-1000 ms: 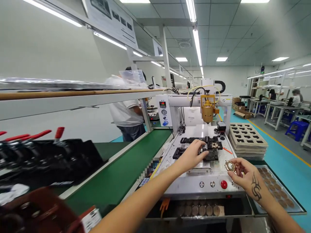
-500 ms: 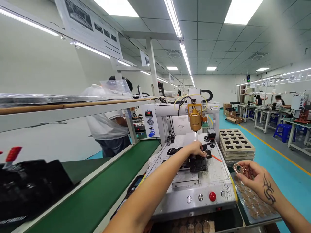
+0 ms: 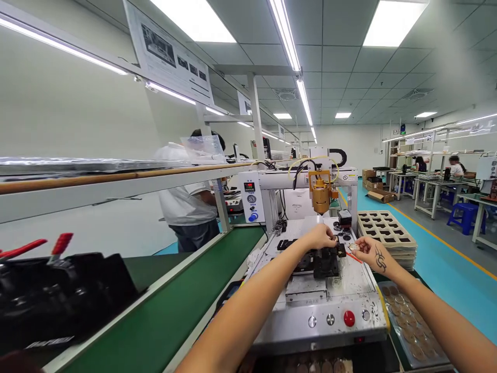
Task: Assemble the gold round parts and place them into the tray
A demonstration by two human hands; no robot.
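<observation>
My right hand [image 3: 368,254] pinches a round rose-gold metal ring [image 3: 354,247] by its edge, just right of the black fixture [image 3: 326,262] on the machine bed. Over the fixture's back right corner, my left hand [image 3: 321,237] is closed, thumb and fingers together. A small shiny bit shows at its fingertips, too small to name. The two hands are close but apart. A thin orange-red stick [image 3: 354,257] lies beneath the right hand's fingers. Above and behind them hangs the machine's brass-coloured dispensing head [image 3: 320,197].
Trays with cut-outs [image 3: 384,228] are stacked right of the machine. A clear tray of round copper-coloured parts [image 3: 411,326] lies at the front right. A red button [image 3: 349,318] is on the machine's front. Left runs a green belt [image 3: 171,311]; a person [image 3: 186,202] stands beyond.
My right hand has moved left and away from me with the ring, from above the parts tray to beside the fixture. My left hand has lifted slightly off the fixture. The view has shifted.
</observation>
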